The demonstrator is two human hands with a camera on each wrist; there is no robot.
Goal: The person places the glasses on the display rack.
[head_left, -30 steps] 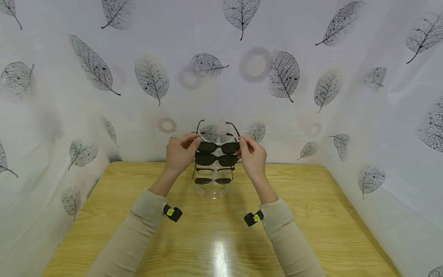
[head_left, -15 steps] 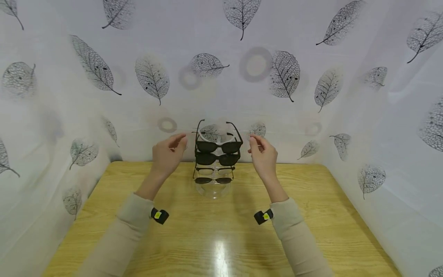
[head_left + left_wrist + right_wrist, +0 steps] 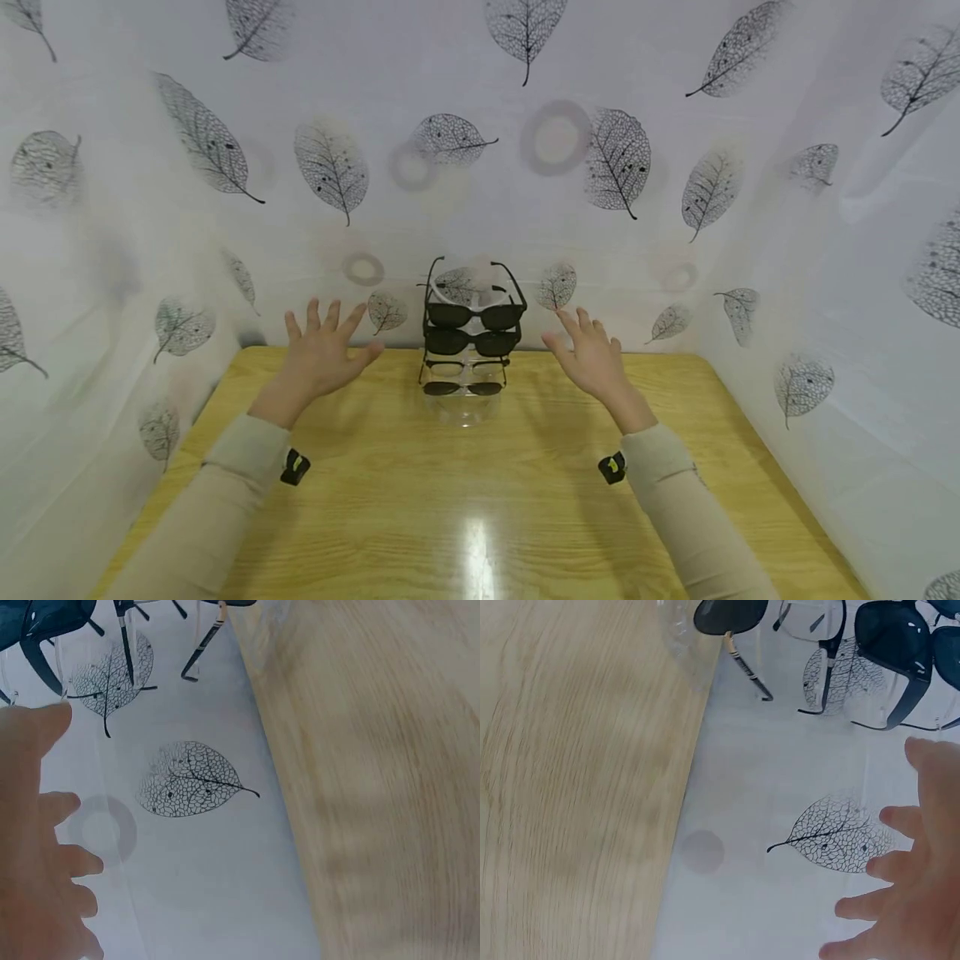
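Observation:
Dark sunglasses [image 3: 475, 316] sit at the top of a clear display stand [image 3: 463, 412]. Beneath them on the stand are a second pair of dark sunglasses [image 3: 472, 342], clear-lensed eyeglasses [image 3: 467, 367] and thin-framed sunglasses [image 3: 462, 388]. My left hand [image 3: 321, 357] is spread with straight fingers to the left of the stand, holding nothing. On the other side, my right hand [image 3: 592, 357] is held apart from the glasses, its fingers extended and nothing in it. Both wrist views show the temples of the glasses beyond the thumbs.
A wooden table [image 3: 405, 500] bears the stand near its back edge. Behind and at both sides hangs a white curtain [image 3: 465, 208] printed with dark leaf skeletons. Each wrist wears a small black camera, such as the left wrist camera [image 3: 296, 467].
Both hands have let go of the top sunglasses' sides and moved outward, away from the stand. Their pinched fingers have spread out. The glasses stay in place on the stand.

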